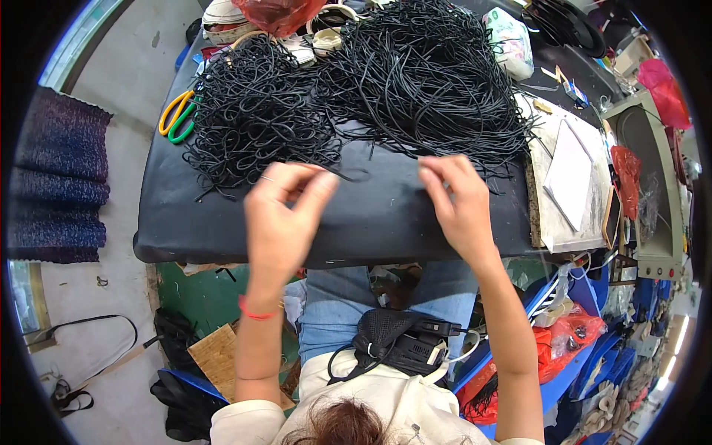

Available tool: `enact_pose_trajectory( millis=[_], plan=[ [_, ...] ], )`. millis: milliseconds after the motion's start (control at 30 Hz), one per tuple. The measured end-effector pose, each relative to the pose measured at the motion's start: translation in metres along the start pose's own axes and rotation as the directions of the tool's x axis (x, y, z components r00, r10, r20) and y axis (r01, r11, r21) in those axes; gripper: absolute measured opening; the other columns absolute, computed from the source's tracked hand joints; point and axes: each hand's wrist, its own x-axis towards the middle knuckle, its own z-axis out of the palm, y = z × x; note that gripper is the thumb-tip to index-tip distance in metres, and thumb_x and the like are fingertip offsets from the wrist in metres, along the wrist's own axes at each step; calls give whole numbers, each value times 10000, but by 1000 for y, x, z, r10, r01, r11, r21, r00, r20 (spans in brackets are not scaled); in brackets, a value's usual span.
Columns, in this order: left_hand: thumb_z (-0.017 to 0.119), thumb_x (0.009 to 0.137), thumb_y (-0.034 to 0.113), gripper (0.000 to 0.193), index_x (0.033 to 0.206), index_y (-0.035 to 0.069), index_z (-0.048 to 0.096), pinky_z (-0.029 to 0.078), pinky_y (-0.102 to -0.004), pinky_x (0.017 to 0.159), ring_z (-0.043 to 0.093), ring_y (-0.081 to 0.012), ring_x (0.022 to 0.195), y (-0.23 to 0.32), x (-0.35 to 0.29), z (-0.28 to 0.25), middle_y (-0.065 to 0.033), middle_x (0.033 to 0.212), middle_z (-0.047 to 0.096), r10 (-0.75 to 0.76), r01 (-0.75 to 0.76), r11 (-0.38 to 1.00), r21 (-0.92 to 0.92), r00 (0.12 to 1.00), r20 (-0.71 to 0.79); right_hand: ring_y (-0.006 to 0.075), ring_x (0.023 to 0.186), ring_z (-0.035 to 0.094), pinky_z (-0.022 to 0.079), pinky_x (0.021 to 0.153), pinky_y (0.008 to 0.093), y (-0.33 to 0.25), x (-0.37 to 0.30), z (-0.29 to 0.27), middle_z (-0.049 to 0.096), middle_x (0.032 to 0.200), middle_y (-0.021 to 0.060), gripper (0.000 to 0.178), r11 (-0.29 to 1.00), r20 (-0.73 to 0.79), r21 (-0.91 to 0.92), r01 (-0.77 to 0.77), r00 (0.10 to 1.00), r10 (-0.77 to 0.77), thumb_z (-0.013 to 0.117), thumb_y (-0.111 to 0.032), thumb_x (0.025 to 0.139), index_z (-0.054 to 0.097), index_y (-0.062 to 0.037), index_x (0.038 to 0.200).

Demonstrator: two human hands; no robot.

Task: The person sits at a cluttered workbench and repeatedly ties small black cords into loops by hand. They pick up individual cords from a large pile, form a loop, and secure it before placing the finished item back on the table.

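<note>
My left hand (280, 215) is over the near edge of a loose, looped pile of black cords (256, 111). Its thumb and fingers are brought together, and a thin black cord (354, 176) curves out beside the thumb tip. To the right, my right hand (461, 204) is raised in front of a second, larger pile of long black cords (434, 81). Thumb and forefinger come together there, slightly blurred; whether a cord is between them cannot be made out. Both hands are above the black-covered table (371, 222), apart from each other.
Scissors with yellow and green handles (178, 117) lie left of the smaller pile. A worn board with white paper (569, 178) covers the table's right side. At the back are a red plastic bag (278, 15) and a white patterned packet (509, 43). Blue trays with red bags (567, 334) stand lower right.
</note>
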Motion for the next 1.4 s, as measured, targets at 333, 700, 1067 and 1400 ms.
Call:
enact_pose_trajectory(
  millis=[333,700,1067,1400],
  plan=[
    [660,747,79,406,1129,50,526,313,-418,938,424,-298,1094,-10,21,-5,-119,1169,461,558,-281,692,665,792,-246,212,807,472,356,711,332,29,37,52,512,816,29,133,858,-75,-440,265,941,-329,652,-104,730,607,-87,854],
    [633,607,73,772,1324,21,350,69,-568,1071,204,-286,1341,1,102,109,-189,1276,421,525,-784,375,496,620,583,239,1112,422,246,981,491,69,59,-15,487,1082,76,589,646,97,-709,282,947,-307,677,-313,735,454,-110,1241],
    [719,640,135,838,1345,3,286,175,-508,1074,266,-351,1291,-1,39,97,-184,1347,326,414,-703,629,331,663,623,286,1230,349,199,1059,465,64,-3,-56,443,1212,121,555,778,312,-517,357,925,-217,609,-366,794,466,-82,1249],
    [641,730,7,398,1122,24,573,397,-405,936,463,-327,1131,20,-22,42,-129,1152,540,412,-505,790,347,857,308,212,813,498,346,738,357,8,-26,-31,525,819,32,126,905,-68,-355,235,959,-275,672,-85,710,589,-69,802]
  ],
)
